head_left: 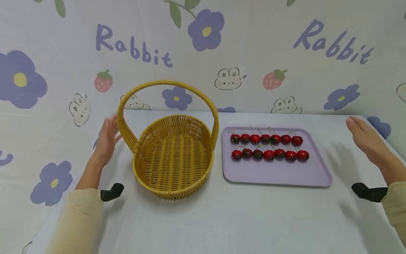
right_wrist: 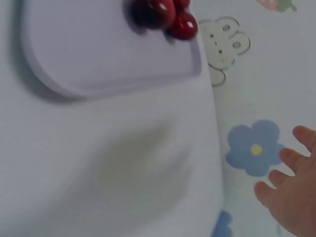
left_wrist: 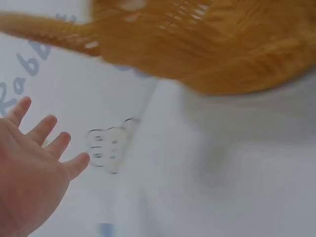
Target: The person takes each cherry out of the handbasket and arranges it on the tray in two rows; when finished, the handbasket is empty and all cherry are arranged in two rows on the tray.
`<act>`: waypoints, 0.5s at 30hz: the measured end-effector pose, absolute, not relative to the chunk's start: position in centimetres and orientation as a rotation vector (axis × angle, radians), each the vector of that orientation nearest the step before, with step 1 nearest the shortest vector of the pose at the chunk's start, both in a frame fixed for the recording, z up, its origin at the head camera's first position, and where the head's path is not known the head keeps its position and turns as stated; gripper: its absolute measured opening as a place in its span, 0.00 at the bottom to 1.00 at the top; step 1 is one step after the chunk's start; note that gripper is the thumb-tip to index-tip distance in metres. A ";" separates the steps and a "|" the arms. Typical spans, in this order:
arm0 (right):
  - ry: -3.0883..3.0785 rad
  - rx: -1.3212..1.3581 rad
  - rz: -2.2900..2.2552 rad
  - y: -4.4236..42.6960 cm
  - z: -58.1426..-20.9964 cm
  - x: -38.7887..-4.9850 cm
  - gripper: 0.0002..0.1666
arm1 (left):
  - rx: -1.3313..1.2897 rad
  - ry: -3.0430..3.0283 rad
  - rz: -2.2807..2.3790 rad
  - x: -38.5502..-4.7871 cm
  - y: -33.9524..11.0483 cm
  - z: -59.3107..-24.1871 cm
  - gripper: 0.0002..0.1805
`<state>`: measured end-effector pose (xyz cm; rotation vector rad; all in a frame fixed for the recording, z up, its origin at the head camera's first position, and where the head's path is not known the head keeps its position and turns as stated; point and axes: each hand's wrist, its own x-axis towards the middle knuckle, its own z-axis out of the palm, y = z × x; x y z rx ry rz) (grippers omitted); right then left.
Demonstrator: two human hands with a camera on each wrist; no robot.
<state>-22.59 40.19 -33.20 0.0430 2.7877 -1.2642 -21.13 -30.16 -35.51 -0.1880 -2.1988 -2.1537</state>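
A yellow-brown woven basket (head_left: 172, 192) with a tall arched handle (head_left: 168, 83) stands left of centre, nothing inside it. To its right lies a lilac tray (head_left: 276, 176) bearing two rows of several red and dark cherries (head_left: 268, 155) with stems. My left hand (head_left: 108, 141) is raised just left of the basket, its fingers spread and holding nothing; the left wrist view shows its palm (left_wrist: 34, 182) below the blurred basket (left_wrist: 222, 54). Off the tray's right side, my right hand (head_left: 368, 141) hovers with fingers extended, apart from the tray. In the right wrist view those fingers (right_wrist: 291, 160) are spread.
All of this stands on a white table (head_left: 203, 222). Behind and at the sides hangs a white cloth (head_left: 247, 46) printed with flowers, rabbits, strawberries and lettering. A black strap-like piece (head_left: 112, 192) sticks out at each wrist.
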 end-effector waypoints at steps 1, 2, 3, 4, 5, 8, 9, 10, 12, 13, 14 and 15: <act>2.875 0.036 -1.140 40.3 -32.6 -22.9 0.42 | -0.154 -2.283 -2.065 -21.7 -30.5 -34.6 0.40; 2.961 0.027 -1.007 40.5 -32.2 -23.3 0.42 | -0.127 -2.377 -1.965 -22.4 -30.8 -33.6 0.39; 3.025 0.024 -0.888 40.6 -31.7 -23.8 0.42 | -0.114 -2.472 -1.855 -23.0 -31.1 -32.5 0.39; 3.077 0.048 -0.757 40.7 -31.2 -24.2 0.42 | -0.098 -2.565 -1.744 -23.6 -31.2 -31.4 0.39; 3.109 0.075 -0.646 40.9 -30.6 -24.6 0.43 | -0.097 -2.662 -1.618 -24.2 -31.2 -30.2 0.39; 3.134 0.168 -0.355 41.2 -29.1 -25.8 0.45 | -0.100 -2.933 -1.210 -25.6 -31.1 -26.8 0.40; 3.125 0.201 -0.287 41.3 -28.5 -26.2 0.45 | -0.111 -2.995 -1.090 -26.0 -31.0 -25.8 0.41; 3.109 0.244 -0.232 41.2 -27.9 -26.5 0.44 | -0.108 -3.045 -0.982 -26.4 -30.8 -24.7 0.41; 3.089 0.302 -0.132 40.8 -26.6 -27.3 0.43 | -0.089 -3.127 -0.783 -27.0 -30.3 -22.8 0.41; 3.080 0.322 -0.093 40.5 -25.8 -27.6 0.42 | -0.073 -3.152 -0.706 -27.2 -30.0 -21.9 0.41; 3.079 0.340 -0.070 40.1 -25.1 -27.9 0.42 | -0.057 -3.171 -0.641 -27.5 -29.5 -20.9 0.42; 3.076 0.354 -0.050 39.5 -24.3 -28.2 0.41 | -0.040 -3.181 -0.575 -27.7 -29.1 -20.1 0.42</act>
